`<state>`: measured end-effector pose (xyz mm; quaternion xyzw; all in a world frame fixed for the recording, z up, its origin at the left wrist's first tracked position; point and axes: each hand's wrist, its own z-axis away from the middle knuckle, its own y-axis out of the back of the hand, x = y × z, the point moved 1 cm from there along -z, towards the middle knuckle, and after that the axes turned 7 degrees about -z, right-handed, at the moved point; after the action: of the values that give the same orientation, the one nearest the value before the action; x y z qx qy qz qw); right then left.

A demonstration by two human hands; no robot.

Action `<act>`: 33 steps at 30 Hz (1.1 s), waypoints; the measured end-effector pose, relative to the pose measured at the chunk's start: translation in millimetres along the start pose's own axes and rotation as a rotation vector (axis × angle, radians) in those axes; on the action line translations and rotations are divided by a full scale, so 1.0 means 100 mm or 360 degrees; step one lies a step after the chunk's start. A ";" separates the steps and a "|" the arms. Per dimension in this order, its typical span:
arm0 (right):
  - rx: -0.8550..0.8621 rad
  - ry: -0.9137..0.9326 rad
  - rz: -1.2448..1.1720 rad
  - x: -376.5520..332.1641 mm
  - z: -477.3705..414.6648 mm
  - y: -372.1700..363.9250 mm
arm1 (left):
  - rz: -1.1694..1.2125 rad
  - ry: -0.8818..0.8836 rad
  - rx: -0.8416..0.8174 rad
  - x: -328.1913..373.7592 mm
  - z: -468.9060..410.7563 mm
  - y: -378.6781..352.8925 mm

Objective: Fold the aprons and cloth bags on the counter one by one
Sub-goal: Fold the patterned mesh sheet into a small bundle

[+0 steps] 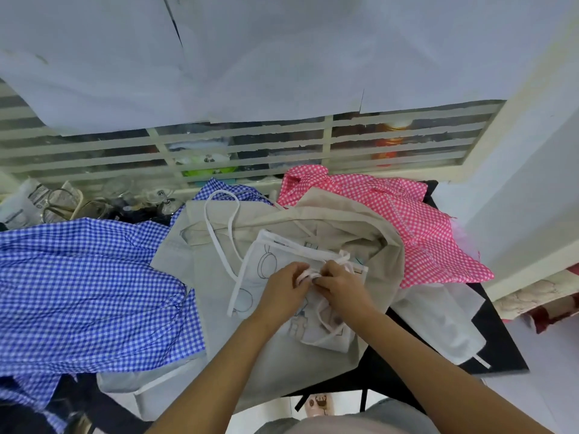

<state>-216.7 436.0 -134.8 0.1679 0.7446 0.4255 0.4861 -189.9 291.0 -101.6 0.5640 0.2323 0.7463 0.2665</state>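
Louvred window (244,132), crumpled newspaper (26,202)

No text, brand, number or sign can be read at this moment.

The white packet (19,204) at the far left carries dark printed lines, too blurred to read. The white cloth bag (282,256) at the near centre bears outline drawings only, with small coloured squares at its far edge, and no lettering can be made out on it. The orange containers (390,142) behind the slatted window (250,147) at the far right show a pale band that may be a label, but its content cannot be told.
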 end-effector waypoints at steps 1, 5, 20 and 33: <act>-0.0023 0.0058 0.0085 0.04 -0.01 -0.02 | -0.0124 -0.0119 -0.0004 0.02 0.06 -0.07; -0.0119 0.0145 0.0177 0.12 -0.04 -0.05 | -0.0431 -0.0315 -0.0193 -0.03 0.28 -0.43; -0.0445 0.0464 0.0360 0.39 0.04 0.46 | -0.1055 -0.0234 -0.0069 -0.20 0.20 -1.05; -0.0654 0.0925 0.0409 0.50 0.20 0.13 | -0.1279 -0.0681 -0.0165 -0.76 0.33 -0.17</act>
<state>-224.6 485.9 -156.7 0.0312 0.7234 0.6534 0.2209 -139.4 255.7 -158.6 0.5565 0.3348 0.4611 0.6047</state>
